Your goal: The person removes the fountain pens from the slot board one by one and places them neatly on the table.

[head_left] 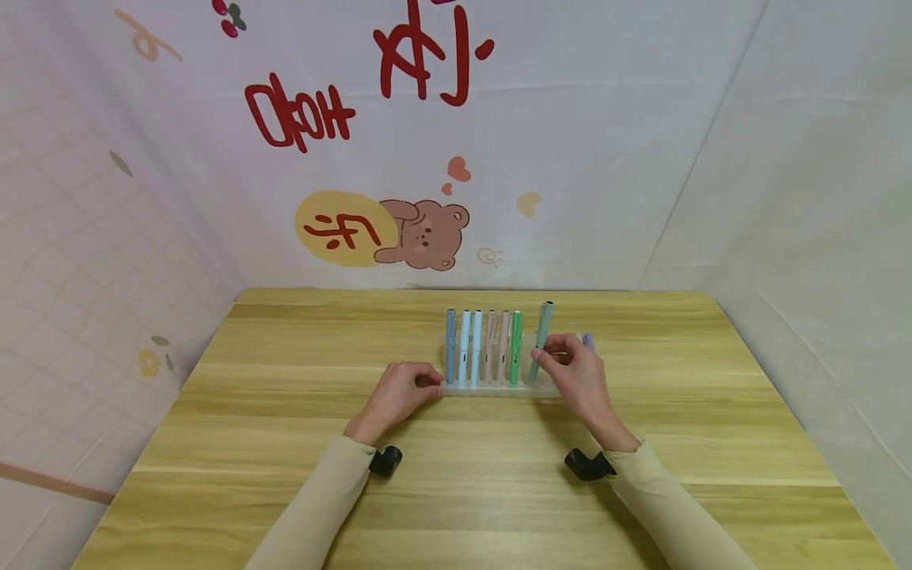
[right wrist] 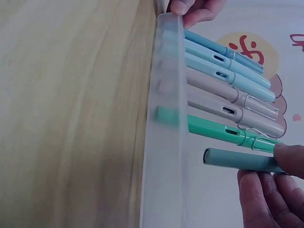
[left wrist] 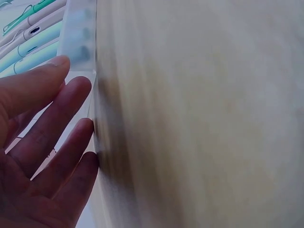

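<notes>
A clear pen stand point(head_left: 492, 391) stands on the table with a row of pens upright in it: a blue pen point(head_left: 451, 348), two pale blue pens point(head_left: 465, 348), two greyish-pink pens point(head_left: 503, 348) and a green pen point(head_left: 516, 348). My right hand point(head_left: 579, 378) pinches a grey-green pen point(right wrist: 240, 160) between thumb and fingers, slightly tilted beside the green one. The pen's lower end shows apart from the stand's front strip in the right wrist view. My left hand point(head_left: 400, 393) holds the stand's left end with thumb and fingertips.
Partly hidden behind the right hand is a purple pen point(head_left: 588, 341) near the stand's right end. Behind the wooden table point(head_left: 321, 332) rises a white printed backdrop point(head_left: 584, 158). Black wrist mounts point(head_left: 588, 465) sit at both sleeves.
</notes>
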